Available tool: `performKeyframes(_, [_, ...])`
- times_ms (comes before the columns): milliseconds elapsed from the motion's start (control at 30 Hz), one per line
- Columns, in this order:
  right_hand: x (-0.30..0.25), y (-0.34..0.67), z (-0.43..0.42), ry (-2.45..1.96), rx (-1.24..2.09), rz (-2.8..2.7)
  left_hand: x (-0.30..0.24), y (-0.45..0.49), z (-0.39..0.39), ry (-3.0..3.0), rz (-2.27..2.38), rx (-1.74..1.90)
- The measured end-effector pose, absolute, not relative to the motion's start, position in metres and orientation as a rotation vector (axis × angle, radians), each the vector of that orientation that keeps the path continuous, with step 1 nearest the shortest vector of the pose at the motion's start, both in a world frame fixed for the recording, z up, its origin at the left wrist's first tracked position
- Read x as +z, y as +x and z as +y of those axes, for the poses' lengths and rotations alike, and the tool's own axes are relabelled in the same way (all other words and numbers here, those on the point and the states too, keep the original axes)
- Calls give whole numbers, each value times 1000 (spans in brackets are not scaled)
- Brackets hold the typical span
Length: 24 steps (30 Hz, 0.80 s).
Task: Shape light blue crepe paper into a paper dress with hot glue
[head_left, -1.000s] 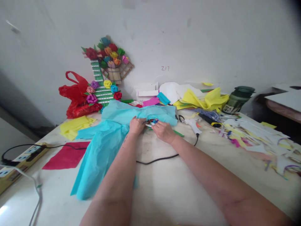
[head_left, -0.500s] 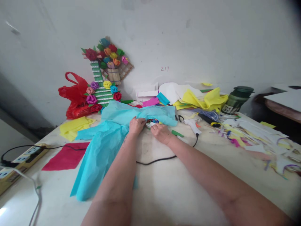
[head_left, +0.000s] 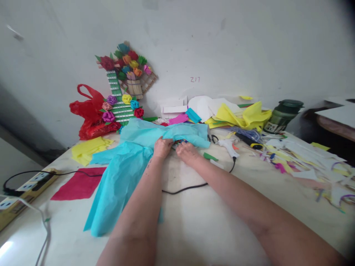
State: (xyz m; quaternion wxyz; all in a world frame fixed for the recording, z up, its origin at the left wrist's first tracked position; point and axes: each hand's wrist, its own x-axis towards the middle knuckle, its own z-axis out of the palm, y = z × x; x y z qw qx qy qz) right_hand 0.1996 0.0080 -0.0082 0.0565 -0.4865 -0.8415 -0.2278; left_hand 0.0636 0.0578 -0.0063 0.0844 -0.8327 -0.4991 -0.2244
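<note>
A light blue sheet of crepe paper (head_left: 166, 130) lies crumpled across the middle of the table, and a longer blue piece (head_left: 119, 184) trails down toward the front left. My left hand (head_left: 163, 147) is closed at the near edge of the sheet, its fingers pinching the paper. Close beside it, my right hand (head_left: 187, 152) has its fingers pressed together under the raised edge; what they grip is hidden. Small colourful bits (head_left: 181, 141) show between the two hands. A white hot glue gun (head_left: 227, 147) and black scissor handles (head_left: 214, 139) lie to the right.
Paper flower crafts (head_left: 123, 107) lean on the wall beside a red plastic bag (head_left: 90, 114). A power strip (head_left: 30, 188) runs along the left, and a black cord (head_left: 183, 190) crosses the table. Paper scraps (head_left: 305, 162) and a green bottle (head_left: 283, 116) are at right.
My right hand has moved slightly left, closer to my left hand, and the white piece seen at its fingertips is now mostly hidden. My left hand has hardly moved.
</note>
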Motion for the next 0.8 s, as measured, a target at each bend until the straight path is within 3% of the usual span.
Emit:
performKeyframes(367, [-1,206,6,-1552,-641,-2046,-8,64,59,-2516,-1516,-702])
performKeyframes(800, [-4,218,14,-1466,-638,-1995,-11,65,60,-2538,-1513,-709])
